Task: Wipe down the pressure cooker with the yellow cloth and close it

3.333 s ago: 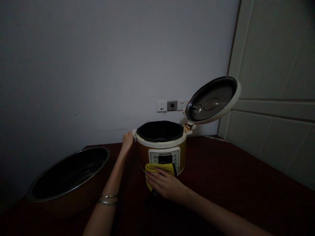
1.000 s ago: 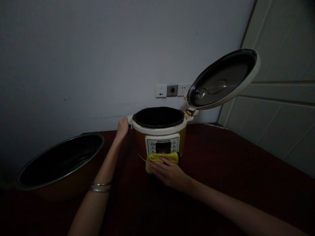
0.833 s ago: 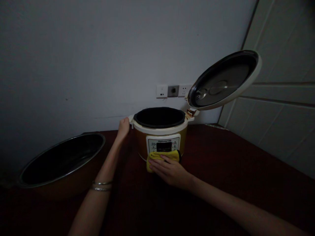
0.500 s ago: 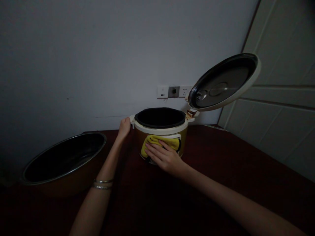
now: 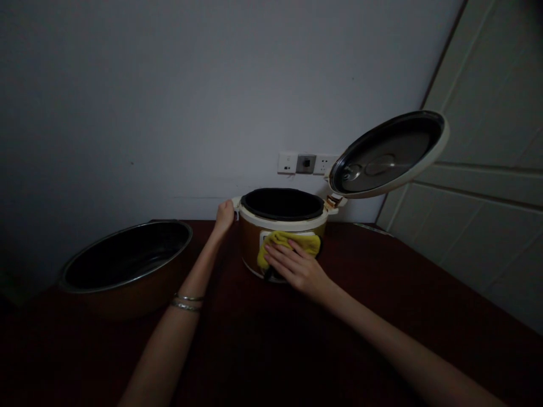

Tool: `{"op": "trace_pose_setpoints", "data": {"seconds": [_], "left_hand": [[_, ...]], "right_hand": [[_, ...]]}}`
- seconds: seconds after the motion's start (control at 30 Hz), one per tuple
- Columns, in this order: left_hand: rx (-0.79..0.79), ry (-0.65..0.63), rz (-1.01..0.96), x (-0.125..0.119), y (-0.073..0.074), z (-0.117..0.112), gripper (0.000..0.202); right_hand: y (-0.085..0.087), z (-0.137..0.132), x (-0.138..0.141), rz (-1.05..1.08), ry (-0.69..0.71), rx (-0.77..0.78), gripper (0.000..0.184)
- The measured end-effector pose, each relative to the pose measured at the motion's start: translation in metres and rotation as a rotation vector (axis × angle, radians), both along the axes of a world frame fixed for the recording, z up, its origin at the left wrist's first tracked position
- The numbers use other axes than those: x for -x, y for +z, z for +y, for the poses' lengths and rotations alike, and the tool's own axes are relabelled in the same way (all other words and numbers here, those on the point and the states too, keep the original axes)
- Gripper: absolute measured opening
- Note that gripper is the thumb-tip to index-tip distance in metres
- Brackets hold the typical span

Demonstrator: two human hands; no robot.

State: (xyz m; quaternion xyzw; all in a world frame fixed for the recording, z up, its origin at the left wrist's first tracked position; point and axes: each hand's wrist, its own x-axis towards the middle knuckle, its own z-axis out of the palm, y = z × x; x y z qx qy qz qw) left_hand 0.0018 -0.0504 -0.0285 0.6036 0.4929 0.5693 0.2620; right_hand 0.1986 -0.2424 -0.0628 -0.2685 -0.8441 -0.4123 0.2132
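A rice cooker (image 5: 250, 242) with a gold-brown body and white rim stands in the middle of the table, its dark inside showing. Its round lid (image 5: 388, 155) is swung up to the right on the hinge. My left hand (image 5: 224, 216) is closed round the white side handle (image 5: 236, 204). With fingers laid across it, my right hand (image 5: 299, 270) presses a folded yellow cloth (image 5: 311, 244) against the cooker's front panel. The cloth covers most of that panel. My right palm's underside and thumb are hidden.
To the left, beside my forearm, sits a large dark-lined pot (image 5: 139, 277) with a metal rim. Wall sockets (image 5: 306, 164) are behind the cooker. A pale panelled door (image 5: 479, 209) stands on the right, past the dark red table (image 5: 382, 271).
The cloth under my right hand has slid a little to the right across the cooker's front. My left hand stays on the handle. The whole view has shifted slightly.
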Motion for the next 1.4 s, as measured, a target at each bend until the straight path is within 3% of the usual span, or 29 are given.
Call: {"op": "trace_pose_setpoints", "data": {"seconds": [0.07, 0.13, 0.2, 0.33, 0.4, 0.5, 0.63, 0.7, 0.8, 0.97, 1.03, 1.1, 1.3, 1.4], "left_hand": [[0.009, -0.014, 0.003, 0.0, 0.001, -0.001, 0.038], [0.019, -0.027, 0.005, 0.0, 0.001, -0.001, 0.039], [0.026, -0.036, -0.002, 0.0, 0.002, -0.002, 0.038], [0.031, -0.04, -0.02, 0.0, 0.003, -0.004, 0.035], [0.034, -0.04, -0.023, 0.0, 0.004, -0.005, 0.035], [0.048, -0.044, -0.025, 0.0, 0.005, -0.008, 0.035], [0.072, -0.049, -0.031, -0.001, 0.007, -0.011, 0.036], [0.077, -0.052, -0.031, -0.001, 0.008, -0.012, 0.038], [0.076, -0.052, -0.036, -0.001, 0.008, -0.012, 0.038], [0.061, -0.044, -0.054, -0.002, 0.007, -0.011, 0.038], [0.058, -0.047, -0.058, -0.002, 0.007, -0.011, 0.037], [0.057, -0.047, -0.059, -0.002, 0.007, -0.012, 0.037], [0.062, -0.035, -0.052, -0.002, 0.006, -0.01, 0.036], [0.055, -0.03, -0.051, -0.002, 0.005, -0.009, 0.035]], "right_hand": [[0.014, 0.003, 0.003, 0.03, -0.018, -0.007, 0.036], [0.014, 0.005, 0.004, 0.047, -0.021, 0.005, 0.037], [-0.002, 0.004, 0.004, 0.028, -0.014, 0.036, 0.037], [-0.05, -0.003, -0.002, -0.085, 0.017, 0.126, 0.037], [-0.062, -0.005, -0.006, -0.119, 0.02, 0.152, 0.036], [-0.05, -0.004, -0.012, -0.131, 0.025, 0.126, 0.035], [-0.005, -0.001, -0.014, -0.039, 0.016, 0.064, 0.037], [0.008, 0.0, -0.015, 0.016, 0.018, 0.06, 0.038], [0.001, -0.001, -0.018, 0.064, 0.029, 0.079, 0.038], [-0.051, -0.009, -0.029, -0.042, 0.044, 0.196, 0.038], [-0.06, -0.011, -0.034, -0.093, 0.067, 0.202, 0.037], [-0.053, -0.011, -0.038, -0.099, 0.086, 0.178, 0.036], [0.003, -0.001, -0.047, 0.12, 0.055, 0.069, 0.041], [0.002, 0.0, -0.05, 0.21, 0.052, 0.094, 0.044]]}}
